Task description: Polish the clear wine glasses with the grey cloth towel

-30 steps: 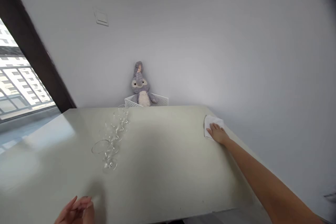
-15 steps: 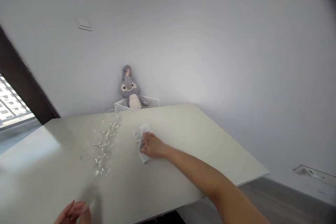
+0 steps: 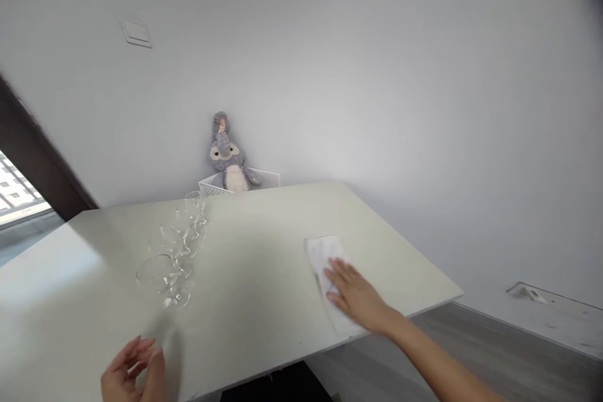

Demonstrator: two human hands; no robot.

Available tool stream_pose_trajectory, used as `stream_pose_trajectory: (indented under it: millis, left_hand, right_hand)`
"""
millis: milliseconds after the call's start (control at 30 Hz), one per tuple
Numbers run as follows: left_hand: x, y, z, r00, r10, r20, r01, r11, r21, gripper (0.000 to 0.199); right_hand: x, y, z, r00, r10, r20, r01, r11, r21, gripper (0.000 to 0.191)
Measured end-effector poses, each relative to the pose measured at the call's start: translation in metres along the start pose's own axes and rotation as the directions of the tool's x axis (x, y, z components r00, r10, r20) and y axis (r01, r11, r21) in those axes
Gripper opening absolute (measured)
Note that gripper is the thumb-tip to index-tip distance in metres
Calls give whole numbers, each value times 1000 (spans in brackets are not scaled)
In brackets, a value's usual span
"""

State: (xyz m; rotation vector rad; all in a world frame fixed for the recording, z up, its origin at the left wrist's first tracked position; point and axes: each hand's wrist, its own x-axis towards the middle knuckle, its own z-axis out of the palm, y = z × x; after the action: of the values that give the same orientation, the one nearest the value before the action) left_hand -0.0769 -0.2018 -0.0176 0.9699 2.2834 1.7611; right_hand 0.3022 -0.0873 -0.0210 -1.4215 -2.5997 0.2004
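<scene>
Right hand [image 3: 355,294], in the head view, lay palm down, fingers extended, on a white cloth [image 3: 321,251] spread toward the near edge of a pale table [image 3: 264,301], right of its middle. The left hand [image 3: 134,370] was half-curled at the lower left, thumb apart from fingers, near a row of clear stemmed glasses [image 3: 173,242]. Beyond the table's far edge, a grey plush toy [image 3: 235,178] sat in a white basket [image 3: 269,180].
</scene>
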Motion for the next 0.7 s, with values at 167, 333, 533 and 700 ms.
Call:
stream_pose_trajectory:
  millis: [167, 333, 533, 700]
  left_hand:
    - [-5, 2, 1, 999, 47, -27, -46, 998, 52, 48]
    - [-8, 2, 2, 995, 80, -52, -77, 996, 47, 47]
    - [-7, 2, 2, 998, 66, -21, -64, 995, 78, 46]
    - [-6, -2, 1, 998, 42, -39, -38, 994, 103, 43]
  right_hand:
    - [-34, 83, 5, 884, 413, -220, -462, 847, -262, 58]
    - [-26, 96, 6, 862, 441, -251, -503, 811, -300, 52]
    - [6, 83, 11, 912, 353, -210, -403, 868, -289, 55]
    - [38, 73, 14, 934, 317, -163, -353, 885, -303, 56]
